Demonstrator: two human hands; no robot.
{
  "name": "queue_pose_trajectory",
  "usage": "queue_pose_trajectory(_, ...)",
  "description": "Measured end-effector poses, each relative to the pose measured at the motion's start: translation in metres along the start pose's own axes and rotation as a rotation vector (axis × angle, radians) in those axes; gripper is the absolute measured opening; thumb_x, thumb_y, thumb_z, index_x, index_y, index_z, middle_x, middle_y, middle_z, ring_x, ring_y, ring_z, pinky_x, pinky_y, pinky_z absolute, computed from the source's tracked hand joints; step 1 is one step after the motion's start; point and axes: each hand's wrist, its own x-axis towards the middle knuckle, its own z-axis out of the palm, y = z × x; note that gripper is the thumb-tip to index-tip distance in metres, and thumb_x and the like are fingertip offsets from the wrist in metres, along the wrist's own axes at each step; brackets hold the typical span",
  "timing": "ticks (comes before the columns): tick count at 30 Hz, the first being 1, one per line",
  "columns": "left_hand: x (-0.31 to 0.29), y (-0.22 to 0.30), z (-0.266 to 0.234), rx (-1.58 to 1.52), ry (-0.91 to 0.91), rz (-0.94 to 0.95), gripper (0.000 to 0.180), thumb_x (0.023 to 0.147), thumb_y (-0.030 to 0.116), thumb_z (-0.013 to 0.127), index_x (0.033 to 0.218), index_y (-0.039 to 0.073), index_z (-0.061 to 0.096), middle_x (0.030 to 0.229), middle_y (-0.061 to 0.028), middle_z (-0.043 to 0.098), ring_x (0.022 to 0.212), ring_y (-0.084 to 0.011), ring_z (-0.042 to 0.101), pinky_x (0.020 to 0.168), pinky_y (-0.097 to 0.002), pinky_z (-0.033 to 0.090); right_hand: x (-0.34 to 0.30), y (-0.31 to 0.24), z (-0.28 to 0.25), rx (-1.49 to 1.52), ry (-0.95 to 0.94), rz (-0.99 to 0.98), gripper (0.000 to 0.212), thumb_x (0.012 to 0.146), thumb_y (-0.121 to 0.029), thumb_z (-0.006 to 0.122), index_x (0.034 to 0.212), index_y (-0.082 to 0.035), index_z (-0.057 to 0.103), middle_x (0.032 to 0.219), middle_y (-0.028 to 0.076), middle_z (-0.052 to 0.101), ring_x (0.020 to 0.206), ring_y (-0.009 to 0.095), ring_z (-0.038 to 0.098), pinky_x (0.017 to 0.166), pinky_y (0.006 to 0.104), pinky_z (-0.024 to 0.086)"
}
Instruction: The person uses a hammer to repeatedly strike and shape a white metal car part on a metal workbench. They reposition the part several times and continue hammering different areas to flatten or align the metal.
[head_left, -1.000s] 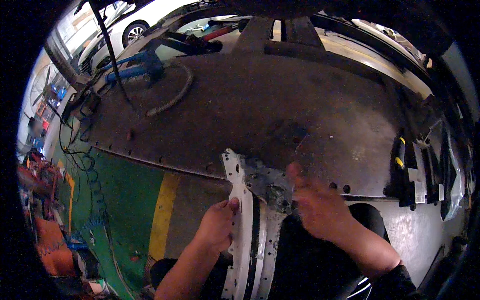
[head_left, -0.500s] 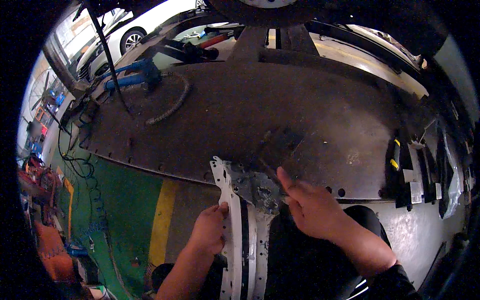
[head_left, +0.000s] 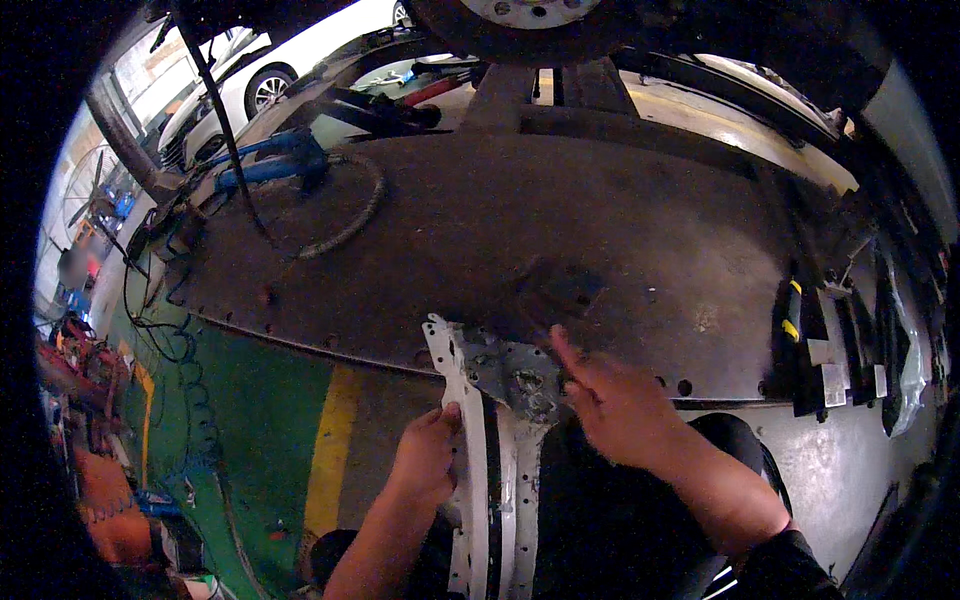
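A long white metal car-body part [head_left: 478,490] points away from me, its far end resting near the edge of a dark metal platform [head_left: 500,210]. A grey, rough plate [head_left: 515,385] with holes forms that far end. My left hand [head_left: 425,450] grips the part's left flange, thumb on top. My right hand [head_left: 630,415] is just right of the grey plate, fingers curled and index finger stretched forward. A dark, blurred shape [head_left: 570,290] lies ahead of that finger; I cannot tell whether it is a tool or a shadow. Whatever the right hand holds is hidden.
On the platform's left are a blue tool [head_left: 275,160] and a curved hose [head_left: 375,205]. Black strips [head_left: 795,335] and clear plastic wrap [head_left: 908,370] lie at the right. A coiled cable [head_left: 195,400] hangs over the green floor [head_left: 240,410]. A wheel hub [head_left: 525,12] hangs overhead.
My right hand has shifted slightly left, toward the grey plate. The left hand keeps its hold on the white part. The whole view has tilted a little.
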Motion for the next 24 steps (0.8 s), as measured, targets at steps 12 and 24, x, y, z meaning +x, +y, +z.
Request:
queue_pose_trajectory(12,-0.042,-0.018,-0.01,0.02,-0.06,0.456,0.029,0.099,0.025,0.049,0.105,0.0,0.061,0.09,-0.0042,0.064,0.076,-0.0111,0.058,0.067,-0.0256,0.045,0.0,0.127,-0.036,-0.158,0.479,0.513,0.04,0.084,-0.024,0.064,0.112,0.005,0.059,0.096,0.025,0.066,0.09,0.037,0.064,0.081,0.0419,0.049)
queue_pose_trajectory(24,-0.069,-0.01,-0.004,-0.028,-0.196,0.484,0.029,0.1,0.021,0.047,0.112,-0.004,0.058,0.099,-0.0061,0.066,0.085,-0.0126,0.061,0.076,-0.0256,0.047,0.0,0.094,-0.039,-0.187,0.33,0.468,0.035,0.083,-0.025,0.065,0.104,0.002,0.063,0.097,0.023,0.065,0.094,0.041,0.061,0.084,0.0461,0.048)
